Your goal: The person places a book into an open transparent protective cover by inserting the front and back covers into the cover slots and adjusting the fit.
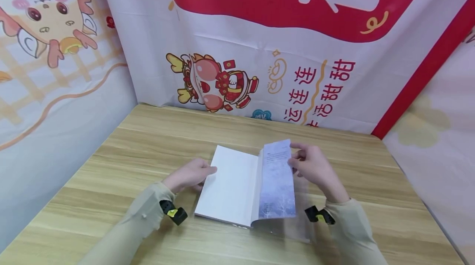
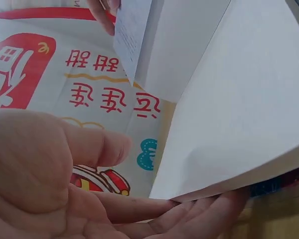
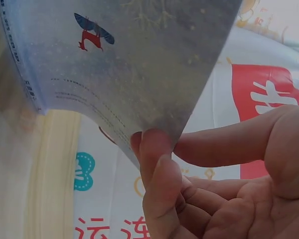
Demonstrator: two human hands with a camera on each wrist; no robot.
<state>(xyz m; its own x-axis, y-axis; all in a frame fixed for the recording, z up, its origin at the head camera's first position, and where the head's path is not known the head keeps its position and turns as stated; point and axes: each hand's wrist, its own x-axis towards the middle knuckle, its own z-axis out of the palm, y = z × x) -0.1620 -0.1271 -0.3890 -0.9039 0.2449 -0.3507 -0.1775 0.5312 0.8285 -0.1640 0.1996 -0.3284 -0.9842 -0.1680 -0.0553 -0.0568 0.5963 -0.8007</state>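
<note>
A book (image 1: 231,186) lies open on the table, a blank white page facing up on its left side. My left hand (image 1: 191,174) holds the left edge. In the left wrist view its fingers (image 2: 204,214) reach under the book and the thumb stands above, apart from the page. With thumb and fingertips my right hand (image 1: 311,166) pinches the outer edge of a bluish-purple cover flap (image 1: 276,182) printed with pale trees and small text. That flap stands raised and bent; a winged red animal shows on it in the right wrist view.
A clear plastic sheet (image 1: 302,223) lies under the book's right side. The wooden table (image 1: 122,166) reaches back to a printed cloth (image 1: 237,34) with red characters and a cartoon dragon. More cloth hangs at the left and right sides.
</note>
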